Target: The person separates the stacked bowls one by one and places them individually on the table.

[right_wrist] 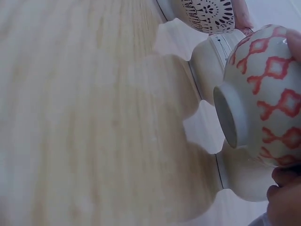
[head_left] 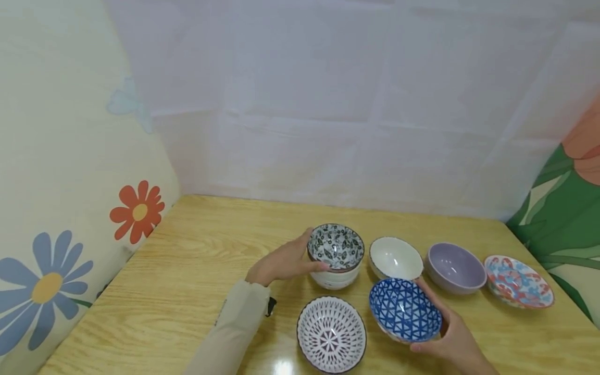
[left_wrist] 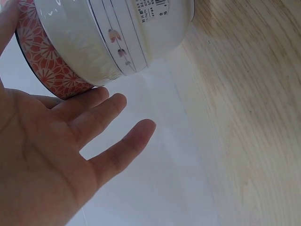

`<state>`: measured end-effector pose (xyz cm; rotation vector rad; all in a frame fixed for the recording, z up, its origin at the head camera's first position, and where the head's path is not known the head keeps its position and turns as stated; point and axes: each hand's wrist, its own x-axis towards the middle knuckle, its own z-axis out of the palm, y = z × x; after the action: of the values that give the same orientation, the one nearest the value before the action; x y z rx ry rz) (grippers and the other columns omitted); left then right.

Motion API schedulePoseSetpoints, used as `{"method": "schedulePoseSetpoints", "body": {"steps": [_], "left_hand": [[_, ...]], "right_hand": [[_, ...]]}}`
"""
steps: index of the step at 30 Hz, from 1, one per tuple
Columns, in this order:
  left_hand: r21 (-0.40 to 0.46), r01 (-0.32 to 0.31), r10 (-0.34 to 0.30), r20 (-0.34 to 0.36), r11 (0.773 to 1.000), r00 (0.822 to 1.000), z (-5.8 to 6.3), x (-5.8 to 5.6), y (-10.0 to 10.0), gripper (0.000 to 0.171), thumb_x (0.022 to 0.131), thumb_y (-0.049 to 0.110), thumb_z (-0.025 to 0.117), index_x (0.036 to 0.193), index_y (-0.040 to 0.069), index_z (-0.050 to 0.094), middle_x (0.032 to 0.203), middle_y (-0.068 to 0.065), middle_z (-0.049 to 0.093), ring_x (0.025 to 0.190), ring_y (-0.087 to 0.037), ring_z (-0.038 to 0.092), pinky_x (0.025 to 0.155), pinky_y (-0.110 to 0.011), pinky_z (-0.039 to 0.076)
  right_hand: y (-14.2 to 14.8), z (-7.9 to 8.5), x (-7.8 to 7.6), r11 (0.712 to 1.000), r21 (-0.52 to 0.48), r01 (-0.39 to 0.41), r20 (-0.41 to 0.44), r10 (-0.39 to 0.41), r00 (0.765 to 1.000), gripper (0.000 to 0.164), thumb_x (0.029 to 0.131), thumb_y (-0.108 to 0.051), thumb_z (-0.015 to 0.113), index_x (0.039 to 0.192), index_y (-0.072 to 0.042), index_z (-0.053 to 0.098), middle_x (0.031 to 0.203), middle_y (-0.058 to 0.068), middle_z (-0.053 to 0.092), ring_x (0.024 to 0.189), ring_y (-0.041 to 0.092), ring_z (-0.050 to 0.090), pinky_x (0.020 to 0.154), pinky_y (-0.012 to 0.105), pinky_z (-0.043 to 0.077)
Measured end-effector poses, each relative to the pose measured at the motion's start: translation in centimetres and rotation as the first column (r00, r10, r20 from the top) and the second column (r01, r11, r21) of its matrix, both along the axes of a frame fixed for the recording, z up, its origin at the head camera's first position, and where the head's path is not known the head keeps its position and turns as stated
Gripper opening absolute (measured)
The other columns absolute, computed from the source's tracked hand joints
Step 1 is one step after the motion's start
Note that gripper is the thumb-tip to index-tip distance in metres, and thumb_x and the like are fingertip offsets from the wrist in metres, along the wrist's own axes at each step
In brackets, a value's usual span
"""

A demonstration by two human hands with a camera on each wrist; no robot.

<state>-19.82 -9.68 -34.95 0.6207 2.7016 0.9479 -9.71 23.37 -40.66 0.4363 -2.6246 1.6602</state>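
Observation:
My left hand [head_left: 288,260] holds the leaf-patterned bowl [head_left: 336,246], thumb at the near rim and fingers at the far side. This bowl tops a stack with white bowls [head_left: 335,280] under it. Its red flowered outside [left_wrist: 51,70] shows in the left wrist view. A blue bowl [head_left: 404,311] with a triangle pattern is gripped at its right side by my right hand [head_left: 452,333]. That bowl is raised and tilted; the right wrist view shows its foot and red-patterned outside [right_wrist: 277,99]. Between the hands, nearer me, sits a white bowl with dark dashes [head_left: 330,335].
Right of the stack stand a plain white bowl [head_left: 396,259], a purple bowl [head_left: 455,267] and a shallow red-and-blue bowl [head_left: 517,281]. Wooden tabletop [head_left: 187,250] stretches to the left. A white cloth [head_left: 304,114] hangs behind the table.

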Motion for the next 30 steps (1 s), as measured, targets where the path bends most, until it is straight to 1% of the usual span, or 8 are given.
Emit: {"method": "schedulePoseSetpoints", "body": {"steps": [2, 4, 9, 13, 20, 23, 27, 30], "left_hand": [[-0.001, -0.004, 0.004, 0.004, 1.0, 1.0, -0.1, 0.0, 0.0, 0.101, 0.077, 0.055, 0.059, 0.144, 0.008, 0.001, 0.148, -0.012, 0.015, 0.133, -0.027, 0.023, 0.106, -0.043, 0.023], [0.0, -0.006, 0.006, 0.008, 1.0, 1.0, -0.2, 0.0, 0.0, 0.101, 0.077, 0.055, 0.059, 0.144, 0.008, 0.001, 0.148, -0.011, 0.014, 0.133, -0.026, 0.022, 0.106, -0.042, 0.023], [-0.002, -0.004, 0.004, -0.003, 1.0, 1.0, -0.3, 0.0, 0.0, 0.1, 0.077, 0.054, 0.059, 0.145, 0.009, 0.001, 0.148, -0.011, 0.016, 0.132, -0.026, 0.023, 0.106, -0.042, 0.023], [-0.001, 0.001, -0.001, -0.012, 1.0, 1.0, -0.2, 0.0, 0.0, 0.1, 0.077, 0.055, 0.059, 0.145, 0.008, 0.002, 0.147, -0.012, 0.018, 0.132, -0.027, 0.025, 0.106, -0.042, 0.024], [0.007, 0.007, -0.006, -0.011, 1.0, 1.0, -0.1, 0.0, 0.0, 0.1, 0.077, 0.056, 0.059, 0.145, 0.009, 0.002, 0.147, -0.011, 0.019, 0.131, -0.026, 0.026, 0.105, -0.042, 0.025], [0.012, 0.008, -0.008, -0.007, 1.0, 1.0, -0.1, 0.0, 0.0, 0.1, 0.077, 0.056, 0.059, 0.145, 0.01, 0.002, 0.147, -0.01, 0.021, 0.131, -0.025, 0.026, 0.105, -0.042, 0.025], [0.026, 0.014, -0.014, -0.002, 1.0, 1.0, -0.1, 0.0, 0.0, 0.099, 0.077, 0.054, 0.06, 0.145, 0.011, 0.002, 0.146, -0.01, 0.023, 0.13, -0.026, 0.028, 0.105, -0.042, 0.026], [0.034, 0.014, -0.014, 0.002, 0.999, 1.0, -0.1, 0.0, 0.0, 0.097, 0.078, 0.051, 0.061, 0.145, 0.012, 0.003, 0.145, -0.01, 0.025, 0.13, -0.026, 0.029, 0.104, -0.043, 0.026]], "right_hand": [[0.1, 0.0, 0.2, 1.0, 0.007, -0.003, 0.019, 0.003, 1.0, 0.102, 0.062, -0.005, 0.078, 0.144, -0.016, 0.018, 0.148, -0.001, 0.019, 0.109, -0.02, 0.031, 0.083, 0.014, 0.042], [0.2, -0.1, 0.4, 1.0, 0.027, 0.0, 0.045, -0.001, 0.999, 0.102, 0.063, -0.007, 0.078, 0.144, -0.017, 0.018, 0.149, 0.002, 0.017, 0.108, -0.022, 0.028, 0.084, 0.013, 0.041], [0.6, -0.3, 0.7, 0.998, 0.069, 0.012, 0.102, -0.018, 0.995, 0.101, 0.065, -0.01, 0.078, 0.145, -0.021, 0.016, 0.147, -0.009, 0.018, 0.106, -0.024, 0.025, 0.084, 0.013, 0.04], [0.9, -0.4, 0.8, 0.995, 0.094, 0.015, 0.133, -0.027, 0.991, 0.102, 0.065, -0.011, 0.078, 0.145, -0.023, 0.015, 0.147, -0.006, 0.018, 0.107, -0.022, 0.026, 0.085, 0.014, 0.04], [1.1, -0.6, 0.8, 0.994, 0.113, 0.002, 0.183, -0.023, 0.983, 0.1, 0.069, -0.014, 0.076, 0.145, -0.025, 0.012, 0.145, -0.013, 0.018, 0.113, -0.012, 0.031, 0.085, 0.014, 0.04], [1.2, -0.5, 0.7, 0.994, 0.107, -0.015, 0.185, -0.005, 0.983, 0.101, 0.069, -0.013, 0.076, 0.145, -0.024, 0.01, 0.148, -0.003, 0.016, 0.12, 0.0, 0.033, 0.085, 0.014, 0.041], [1.3, -0.3, 0.6, 0.994, 0.098, -0.042, 0.23, 0.019, 0.973, 0.105, 0.069, -0.012, 0.076, 0.145, -0.023, 0.004, 0.15, 0.013, 0.006, 0.126, 0.039, 0.026, 0.087, 0.024, 0.045], [1.5, -0.2, 0.5, 0.993, 0.1, -0.06, 0.254, 0.033, 0.967, 0.108, 0.068, -0.013, 0.076, 0.145, -0.023, 0.002, 0.149, 0.015, 0.003, 0.126, 0.047, 0.022, 0.088, 0.034, 0.046]]}}
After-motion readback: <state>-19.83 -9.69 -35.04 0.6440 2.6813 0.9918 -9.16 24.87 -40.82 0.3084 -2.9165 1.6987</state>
